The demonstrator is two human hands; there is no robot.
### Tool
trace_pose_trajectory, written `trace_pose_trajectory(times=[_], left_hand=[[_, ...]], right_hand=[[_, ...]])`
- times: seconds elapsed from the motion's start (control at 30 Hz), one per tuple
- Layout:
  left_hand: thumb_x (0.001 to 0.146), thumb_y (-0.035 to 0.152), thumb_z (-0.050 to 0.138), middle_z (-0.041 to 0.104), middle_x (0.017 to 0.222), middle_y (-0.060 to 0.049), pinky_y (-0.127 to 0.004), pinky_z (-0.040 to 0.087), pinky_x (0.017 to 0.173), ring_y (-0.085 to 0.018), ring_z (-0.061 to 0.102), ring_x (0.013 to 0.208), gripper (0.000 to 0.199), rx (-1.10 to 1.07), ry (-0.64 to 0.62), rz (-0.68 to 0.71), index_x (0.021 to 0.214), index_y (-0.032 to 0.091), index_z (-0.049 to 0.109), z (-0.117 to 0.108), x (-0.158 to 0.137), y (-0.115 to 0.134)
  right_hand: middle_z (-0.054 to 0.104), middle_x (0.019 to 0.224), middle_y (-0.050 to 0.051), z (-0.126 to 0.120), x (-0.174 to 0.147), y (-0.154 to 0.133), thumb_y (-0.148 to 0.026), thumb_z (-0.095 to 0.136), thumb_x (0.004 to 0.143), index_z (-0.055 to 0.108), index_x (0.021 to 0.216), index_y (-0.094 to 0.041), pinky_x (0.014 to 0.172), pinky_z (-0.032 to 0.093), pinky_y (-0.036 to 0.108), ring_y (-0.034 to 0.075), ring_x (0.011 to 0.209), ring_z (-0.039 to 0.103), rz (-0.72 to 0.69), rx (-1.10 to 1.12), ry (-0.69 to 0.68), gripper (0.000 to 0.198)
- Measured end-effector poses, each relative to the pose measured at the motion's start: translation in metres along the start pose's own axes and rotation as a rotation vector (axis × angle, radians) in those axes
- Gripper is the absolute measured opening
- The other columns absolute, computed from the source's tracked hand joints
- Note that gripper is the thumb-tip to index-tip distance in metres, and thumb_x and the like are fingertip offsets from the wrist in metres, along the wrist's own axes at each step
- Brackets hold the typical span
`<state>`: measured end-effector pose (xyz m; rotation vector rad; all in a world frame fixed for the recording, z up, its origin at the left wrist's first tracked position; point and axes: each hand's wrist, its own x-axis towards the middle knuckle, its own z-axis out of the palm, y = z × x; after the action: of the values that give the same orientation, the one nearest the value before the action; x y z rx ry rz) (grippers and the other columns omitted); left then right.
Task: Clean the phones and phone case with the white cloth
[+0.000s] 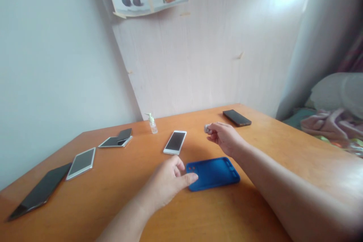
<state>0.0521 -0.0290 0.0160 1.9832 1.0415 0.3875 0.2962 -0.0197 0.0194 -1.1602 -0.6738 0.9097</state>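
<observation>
A blue phone case [214, 174] lies with its hollow side up in front of me; camera cut-outs show at its left end. My left hand [174, 176] holds that end, its thumb over the rim and its fingers curled at the edge, partly hidden. Beyond the case, my right hand [224, 136] is raised above the table, pinching a small greyish-white wad [207, 128] between thumb and fingertips. What the wad is made of, I cannot make out. A white phone [175, 142] with a dark screen lies just past my left hand.
On the wooden table [127, 193], a small pump bottle [152, 124] stands near the back edge. A black phone [236, 117] lies at the back right. Tablets [81, 163] and a dark slab-like device [41, 191] lie at the left, a small dark phone [124, 134] on one tablet.
</observation>
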Motion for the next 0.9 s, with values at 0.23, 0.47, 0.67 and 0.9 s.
trace_pose_trajectory(times=[0.23,0.47,0.67,0.9], left_hand=[[0.061,0.048,0.08,0.05,0.139,-0.01,-0.04,0.042,0.099,-0.03,0.051,0.121,0.086,0.124,0.098,0.162,0.136,0.027,0.045,0.007,-0.002,-0.008],[0.063,0.043,0.079,0.053,0.135,-0.015,-0.046,0.037,0.105,-0.033,0.05,0.124,0.082,0.037,0.119,0.147,0.135,0.023,0.046,0.015,0.003,-0.01],[0.052,0.047,0.086,0.052,0.136,-0.016,-0.048,0.035,0.105,-0.038,0.047,0.126,0.098,-0.004,0.174,0.174,0.138,0.024,0.045,0.016,0.005,-0.007],[0.057,0.029,0.081,0.063,0.118,-0.008,-0.04,0.045,0.092,-0.03,0.058,0.107,0.076,-0.009,0.172,0.25,0.127,0.027,0.053,0.016,0.002,-0.001]], right_hand=[[0.059,0.065,0.0,0.003,-0.009,-0.002,-0.025,0.066,0.066,0.06,0.065,-0.016,0.051,0.042,0.023,0.008,0.052,0.046,-0.071,-0.129,-0.106,0.011],[0.06,0.061,-0.001,0.012,-0.026,-0.01,-0.025,0.058,0.071,0.06,0.07,-0.017,0.047,0.032,0.022,0.009,0.051,0.045,-0.097,-0.47,-0.272,0.008],[0.064,0.067,0.0,0.024,-0.048,-0.006,-0.022,0.057,0.073,0.063,0.072,-0.019,0.056,0.035,0.023,0.013,0.063,0.053,-0.351,-1.107,-0.378,0.006],[0.068,0.079,0.003,0.034,-0.068,0.006,-0.018,0.054,0.073,0.061,0.076,-0.02,0.057,0.031,0.024,0.014,0.067,0.055,-0.474,-1.381,-0.658,0.008]])
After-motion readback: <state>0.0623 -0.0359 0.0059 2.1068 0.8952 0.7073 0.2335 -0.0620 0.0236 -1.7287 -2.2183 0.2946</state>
